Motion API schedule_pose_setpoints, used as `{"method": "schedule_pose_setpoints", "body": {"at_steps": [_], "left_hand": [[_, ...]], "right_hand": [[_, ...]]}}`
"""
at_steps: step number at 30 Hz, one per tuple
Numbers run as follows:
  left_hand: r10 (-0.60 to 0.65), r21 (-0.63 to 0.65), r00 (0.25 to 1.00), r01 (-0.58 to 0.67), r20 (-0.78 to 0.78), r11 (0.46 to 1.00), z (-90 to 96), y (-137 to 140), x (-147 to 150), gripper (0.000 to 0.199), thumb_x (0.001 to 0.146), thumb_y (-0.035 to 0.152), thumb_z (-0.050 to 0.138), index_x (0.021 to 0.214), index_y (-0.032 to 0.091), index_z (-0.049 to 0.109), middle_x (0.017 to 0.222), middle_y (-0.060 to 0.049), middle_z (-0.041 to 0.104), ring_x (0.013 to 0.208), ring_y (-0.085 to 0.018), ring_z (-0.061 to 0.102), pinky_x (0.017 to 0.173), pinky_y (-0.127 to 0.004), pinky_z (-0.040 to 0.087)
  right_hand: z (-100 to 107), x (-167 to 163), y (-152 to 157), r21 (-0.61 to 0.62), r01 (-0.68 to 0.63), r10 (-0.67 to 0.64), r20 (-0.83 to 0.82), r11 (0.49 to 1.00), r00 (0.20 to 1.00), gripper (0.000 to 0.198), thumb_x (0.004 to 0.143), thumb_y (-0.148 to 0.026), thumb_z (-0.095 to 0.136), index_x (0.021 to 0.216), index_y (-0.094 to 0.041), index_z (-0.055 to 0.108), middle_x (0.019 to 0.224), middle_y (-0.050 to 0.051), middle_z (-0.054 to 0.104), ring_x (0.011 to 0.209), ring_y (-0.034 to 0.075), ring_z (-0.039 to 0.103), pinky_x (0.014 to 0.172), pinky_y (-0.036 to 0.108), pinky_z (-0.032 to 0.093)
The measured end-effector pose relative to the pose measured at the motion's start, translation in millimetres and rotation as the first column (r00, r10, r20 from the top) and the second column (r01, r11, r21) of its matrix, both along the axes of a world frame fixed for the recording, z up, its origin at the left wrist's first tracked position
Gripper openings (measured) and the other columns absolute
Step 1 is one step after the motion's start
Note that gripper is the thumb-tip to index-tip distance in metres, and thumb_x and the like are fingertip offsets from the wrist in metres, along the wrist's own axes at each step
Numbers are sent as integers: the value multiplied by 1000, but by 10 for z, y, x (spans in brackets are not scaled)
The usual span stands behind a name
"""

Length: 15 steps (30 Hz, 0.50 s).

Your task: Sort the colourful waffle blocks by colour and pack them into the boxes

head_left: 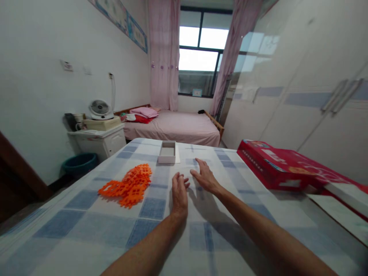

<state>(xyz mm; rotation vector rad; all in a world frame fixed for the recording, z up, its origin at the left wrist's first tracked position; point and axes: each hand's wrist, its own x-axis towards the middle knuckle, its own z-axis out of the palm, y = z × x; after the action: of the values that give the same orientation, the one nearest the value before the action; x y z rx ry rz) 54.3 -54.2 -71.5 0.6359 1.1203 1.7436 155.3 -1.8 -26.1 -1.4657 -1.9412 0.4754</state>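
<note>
Both my hands are over the middle of a table with a blue-and-white checked cloth (184, 249). My left hand (179, 191) is turned on its edge, fingers slightly curled and apart, holding nothing. To its right, my right hand (204, 176) reaches forward with thumb and fingers spread, also bare. A small gap separates the two hands. Beyond them sits a shallow open box (166, 158), pale with a grey inside, and a white flat piece shows along its right side. Left of my left hand lies a heap of orange interlocking plastic pieces (133, 186).
A large red box (267, 165) stands at the table's right, with white panels (342, 214) beside it. Past the far edge is a bed (184, 124) with pink bedding. A white cabinet (100, 142) bearing a fan (100, 109) and a teal bin (80, 164) are at left.
</note>
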Motion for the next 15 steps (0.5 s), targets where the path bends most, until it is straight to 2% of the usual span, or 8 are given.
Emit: {"method": "schedule_pose_setpoints", "body": {"at_steps": [2,4,6,9,11,12,13,15], "left_hand": [[-2,-4,1000,2,-29,1000,-14,9,-7,28,88,33,43,111,19,51,112,-9,59,89,-15,63,77,-28,49],[-12,-8,999,12,-31,1000,-20,20,-13,26,86,33,44,106,20,53,108,-7,59,85,-14,62,75,-27,49],[-20,10,999,21,-36,1000,-14,23,-14,24,84,33,46,102,20,54,106,-6,59,85,-14,62,74,-27,49],[-32,15,999,33,-42,999,21,4,-9,22,80,32,48,97,20,55,104,-4,58,84,-13,61,72,-26,48],[-35,7,998,35,-45,999,54,-19,-2,22,78,32,49,94,19,55,102,-3,57,83,-13,60,72,-26,48],[-37,4,998,37,-51,999,70,-31,2,22,77,32,49,94,19,55,100,-3,57,83,-13,60,73,-26,48],[-41,3,997,41,-62,999,85,-43,5,22,76,33,49,93,19,55,99,-2,57,83,-13,60,73,-26,47],[-49,9,995,50,-83,999,105,-63,8,22,75,33,50,92,20,55,98,-1,57,83,-13,60,73,-25,47]], "right_hand": [[-6,516,-313,109,49,-62,122,993,991,57,82,-33,47,136,-17,40,139,15,45,128,28,41,102,48,36],[-1,1088,-624,241,162,-211,194,957,958,54,83,-34,46,135,-18,41,136,15,47,127,28,42,101,49,37],[6,1670,-938,381,302,-411,249,874,877,53,85,-34,44,134,-16,42,135,16,48,128,29,41,101,51,36],[15,2453,-1404,505,491,-689,352,710,634,55,87,-39,42,135,-12,41,136,20,46,129,34,38,101,56,34],[13,2860,-1673,504,575,-764,432,645,479,59,86,-46,43,133,-10,43,133,22,49,126,38,41,96,58,36],[10,3021,-1783,475,612,-770,474,632,428,62,85,-51,44,132,-10,44,131,23,50,122,39,44,94,58,38],[4,3155,-1873,431,648,-762,511,628,399,65,83,-55,44,131,-10,45,129,23,52,119,39,47,92,57,40],[-12,3343,-1991,320,709,-730,558,629,395,71,81,-61,43,131,-10,46,128,22,53,115,38,51,91,55,42]]}}
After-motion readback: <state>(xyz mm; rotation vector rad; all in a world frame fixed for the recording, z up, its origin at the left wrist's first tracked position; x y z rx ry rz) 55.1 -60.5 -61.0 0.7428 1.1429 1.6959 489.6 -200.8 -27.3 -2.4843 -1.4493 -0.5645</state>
